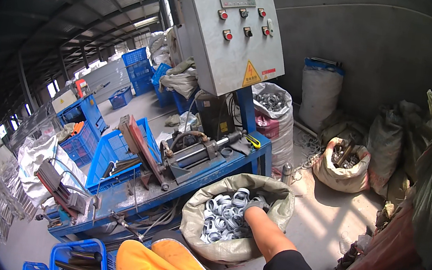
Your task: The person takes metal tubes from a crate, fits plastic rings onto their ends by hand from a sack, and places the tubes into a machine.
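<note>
Right hand [258,203]: inside sack [228,251]; opening and hold cannot be told. Grey rings [223,218]: left of it. Step, apparently: picking; next calls for a pinch. Left hand: unseen.

Yellow triangular lightning-bolt warning sign [251,75] sits on grey metal control cabinet [235,53]; small red rectangular label [269,71] alongside, print illegible.

Shiny metal rings [222,222]; crinkled, matt woven-plastic sack [225,253].
</note>
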{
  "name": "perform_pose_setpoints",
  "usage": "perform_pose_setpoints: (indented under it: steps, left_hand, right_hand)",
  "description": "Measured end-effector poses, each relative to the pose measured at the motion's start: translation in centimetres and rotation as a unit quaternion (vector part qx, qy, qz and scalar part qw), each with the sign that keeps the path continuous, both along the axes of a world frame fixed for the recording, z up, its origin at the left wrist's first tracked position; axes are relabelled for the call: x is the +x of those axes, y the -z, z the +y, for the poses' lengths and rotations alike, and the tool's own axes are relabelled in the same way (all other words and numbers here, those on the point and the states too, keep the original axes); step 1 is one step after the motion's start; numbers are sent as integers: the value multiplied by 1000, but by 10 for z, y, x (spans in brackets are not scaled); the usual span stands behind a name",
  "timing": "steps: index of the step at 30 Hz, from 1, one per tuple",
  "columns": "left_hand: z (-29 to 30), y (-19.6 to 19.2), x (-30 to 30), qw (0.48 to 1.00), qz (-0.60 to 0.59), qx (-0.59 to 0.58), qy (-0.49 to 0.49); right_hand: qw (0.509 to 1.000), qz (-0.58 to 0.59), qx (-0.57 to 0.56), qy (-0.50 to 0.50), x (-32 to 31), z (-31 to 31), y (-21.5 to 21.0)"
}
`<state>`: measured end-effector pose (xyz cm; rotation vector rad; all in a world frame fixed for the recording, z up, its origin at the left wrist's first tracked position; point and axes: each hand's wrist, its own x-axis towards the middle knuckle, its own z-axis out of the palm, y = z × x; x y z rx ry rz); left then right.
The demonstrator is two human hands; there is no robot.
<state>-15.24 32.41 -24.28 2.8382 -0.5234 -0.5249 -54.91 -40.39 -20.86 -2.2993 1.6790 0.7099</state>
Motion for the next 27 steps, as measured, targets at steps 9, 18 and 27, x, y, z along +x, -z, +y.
perform_pose_setpoints:
  steps: [9, 18, 27]
  left_hand:
    - [-9, 12, -22, 987, -8, 110, -113]
    - [-36, 20, -51, 975, -22, 157, -154]
    - [-33, 23, -49, 975, -39, 163, -146]
  right_hand:
    - [1000, -12, -6, 17, 2, -4, 12]
    - [995, -18, -12, 97, 19, -30, 55]
    - [993, -38, 6, 107, 14, -30, 48]
